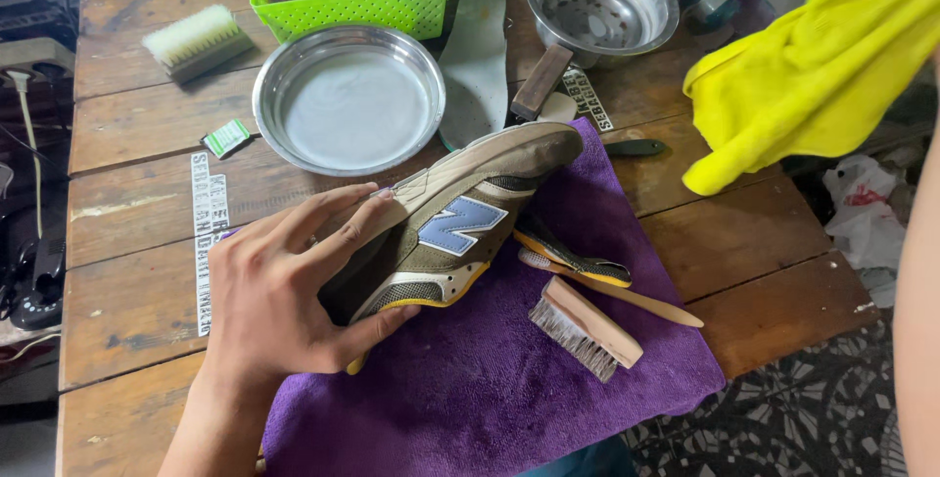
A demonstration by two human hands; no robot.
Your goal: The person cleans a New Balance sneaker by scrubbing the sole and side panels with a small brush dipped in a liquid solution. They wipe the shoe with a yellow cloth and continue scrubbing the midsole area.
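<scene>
While the left hand (279,291) grips the sneaker (460,217), the right seemingly holds a yellow cloth (822,66).

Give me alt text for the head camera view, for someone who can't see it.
A left hand grips a tan sneaker on its side over a purple towel, while a yellow cloth is held up at right. Brushes lie beside the shoe; metal bowls sit behind.

Olive sneaker (450,227), purple towel (509,379), yellow cloth (813,66).
</scene>
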